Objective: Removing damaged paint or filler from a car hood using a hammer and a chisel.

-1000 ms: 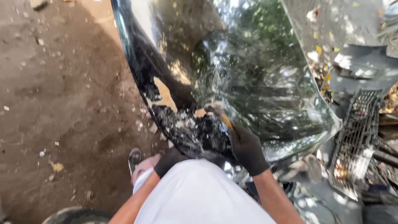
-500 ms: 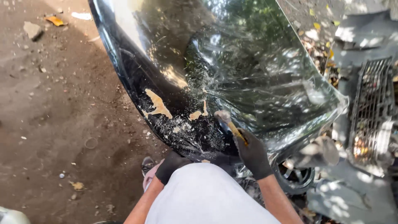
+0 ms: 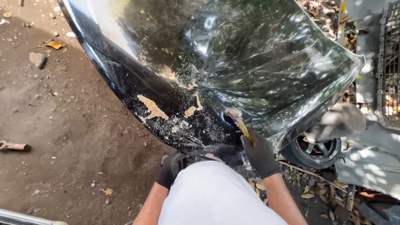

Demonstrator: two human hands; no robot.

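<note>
A large glossy black car body panel (image 3: 233, 62) lies in front of me, dented and scraped, with tan patches where the paint is gone. My right hand (image 3: 260, 152), in a black glove, grips the wooden handle of a small hammer (image 3: 236, 116) whose metal head rests against the damaged area of the panel. My left hand (image 3: 171, 168), also black-gloved, sits low at the panel's near edge; my white shirt hides part of it, and I cannot see if it holds anything.
Bare dirt ground (image 3: 54, 137) with stones and dry leaves lies to the left. A small wheel (image 3: 316, 150) sits under the panel's right edge. A metal grille (image 3: 389, 62) and grey car parts stand at the right. A rusty tool (image 3: 14, 146) lies far left.
My view has shifted, so the panel sits lower and more to the left in view. The hammer head stays against the scraped area, with my right hand still on its handle.
</note>
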